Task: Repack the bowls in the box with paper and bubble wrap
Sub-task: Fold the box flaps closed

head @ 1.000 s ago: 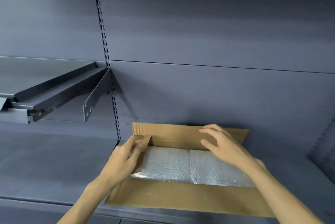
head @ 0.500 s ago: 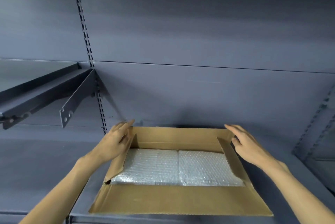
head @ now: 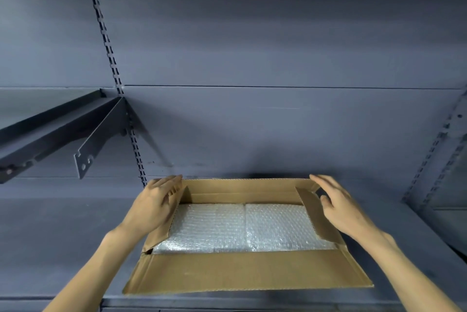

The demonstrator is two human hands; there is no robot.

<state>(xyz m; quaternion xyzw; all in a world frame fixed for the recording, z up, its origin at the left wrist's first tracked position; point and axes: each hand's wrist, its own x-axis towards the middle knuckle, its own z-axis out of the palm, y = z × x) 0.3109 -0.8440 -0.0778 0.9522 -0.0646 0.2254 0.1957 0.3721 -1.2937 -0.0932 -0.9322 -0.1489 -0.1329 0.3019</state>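
Hands: left (head: 154, 206) and right (head: 340, 206), open-palmed against side flaps of box (head: 247, 271), bubble wrap (head: 240, 228) inside.

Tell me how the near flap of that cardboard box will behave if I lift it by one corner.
The near flap is a long, thin sheet lying flat, so it will probably bend or twist rather than rise evenly. It should hinge along the crease beside the bubble wrap. It likely feels light.

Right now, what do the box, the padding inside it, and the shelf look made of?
Box: brown corrugated cardboard, matte; fluting shows along the cut flap edges. Padding: clear bubble wrap, glossy, dotted with small air cells. Shelf: probably painted metal, smooth dull grey, matching the slotted upright and bracket.
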